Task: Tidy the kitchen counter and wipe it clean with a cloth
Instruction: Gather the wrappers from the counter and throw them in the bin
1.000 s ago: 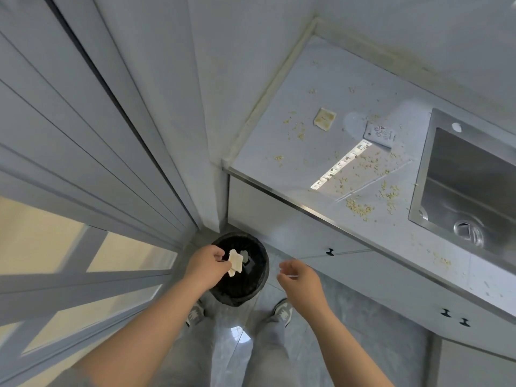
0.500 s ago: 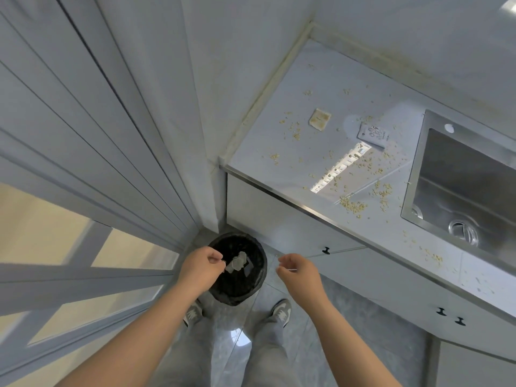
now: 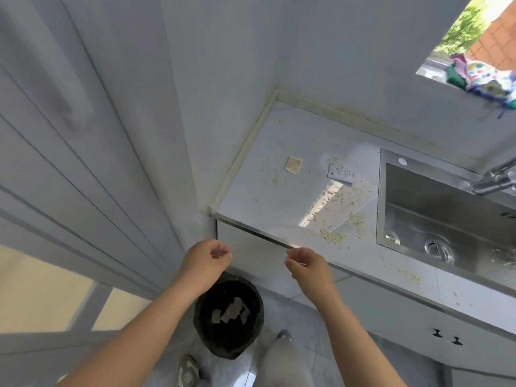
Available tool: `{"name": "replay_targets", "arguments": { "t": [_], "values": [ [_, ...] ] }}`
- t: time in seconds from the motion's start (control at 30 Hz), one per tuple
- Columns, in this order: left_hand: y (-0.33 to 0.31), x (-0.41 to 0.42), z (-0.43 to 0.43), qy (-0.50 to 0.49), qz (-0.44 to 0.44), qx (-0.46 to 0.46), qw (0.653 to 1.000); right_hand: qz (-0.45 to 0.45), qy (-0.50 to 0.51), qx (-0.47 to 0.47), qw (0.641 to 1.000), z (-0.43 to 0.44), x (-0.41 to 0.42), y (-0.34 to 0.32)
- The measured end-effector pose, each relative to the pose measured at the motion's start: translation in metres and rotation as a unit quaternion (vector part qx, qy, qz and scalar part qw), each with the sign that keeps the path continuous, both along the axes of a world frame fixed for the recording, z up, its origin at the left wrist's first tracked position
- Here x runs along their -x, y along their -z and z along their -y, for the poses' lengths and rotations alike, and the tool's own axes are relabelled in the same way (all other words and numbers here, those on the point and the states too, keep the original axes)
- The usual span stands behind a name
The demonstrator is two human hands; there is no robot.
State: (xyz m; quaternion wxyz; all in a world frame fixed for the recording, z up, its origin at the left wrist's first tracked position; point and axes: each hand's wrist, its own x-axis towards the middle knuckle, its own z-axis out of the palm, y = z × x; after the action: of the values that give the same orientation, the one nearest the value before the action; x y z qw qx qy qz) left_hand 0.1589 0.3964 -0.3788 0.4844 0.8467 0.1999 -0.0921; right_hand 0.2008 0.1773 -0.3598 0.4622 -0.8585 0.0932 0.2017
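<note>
The pale counter (image 3: 268, 191) is strewn with small tan crumbs (image 3: 332, 236). A square beige scrap (image 3: 293, 164) and a white printed sachet (image 3: 341, 172) lie on it. On the floor below stands a black bin (image 3: 229, 317) with several pale scraps inside. My left hand (image 3: 206, 261) hovers above the bin, by the counter's front corner, fingers loosely curled and empty. My right hand (image 3: 307, 265) is level with the counter's front edge, thumb and fingers pinching what looks like a thin pale sliver. A colourful cloth (image 3: 485, 79) lies on the window sill.
A steel sink (image 3: 446, 219) with a tap (image 3: 494, 180) is set into the counter on the right. White cabinet doors with dark knobs (image 3: 446, 336) run below. A wall and sliding door (image 3: 83, 163) close off the left. My shoes (image 3: 187, 370) stand beside the bin.
My left hand let go of the pale scrap, which now lies in the bin. Both hands have risen from the bin to the counter's front edge, and my view has tilted upward.
</note>
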Motion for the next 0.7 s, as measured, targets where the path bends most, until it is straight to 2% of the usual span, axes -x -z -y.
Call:
{"name": "replay_targets", "arguments": {
  "t": [0.23, 0.37, 0.53, 0.7],
  "values": [
    [-0.019, -0.077, 0.036, -0.014, 0.047, -0.006, 0.999, 0.042, 0.011, -0.018, 0.999, 0.045, -0.09, -0.019],
    [-0.023, -0.13, 0.065, -0.023, 0.036, -0.046, 0.998, 0.059, -0.003, -0.003, 0.998, 0.086, -0.164, -0.018],
    [-0.016, -0.202, 0.103, -0.045, 0.015, -0.083, 0.995, 0.086, -0.02, 0.066, 0.994, 0.135, -0.258, -0.007],
    [-0.005, -0.262, 0.131, -0.038, -0.027, -0.148, 0.988, 0.079, -0.095, 0.143, 0.982, 0.158, -0.321, 0.018]
  ]
}}
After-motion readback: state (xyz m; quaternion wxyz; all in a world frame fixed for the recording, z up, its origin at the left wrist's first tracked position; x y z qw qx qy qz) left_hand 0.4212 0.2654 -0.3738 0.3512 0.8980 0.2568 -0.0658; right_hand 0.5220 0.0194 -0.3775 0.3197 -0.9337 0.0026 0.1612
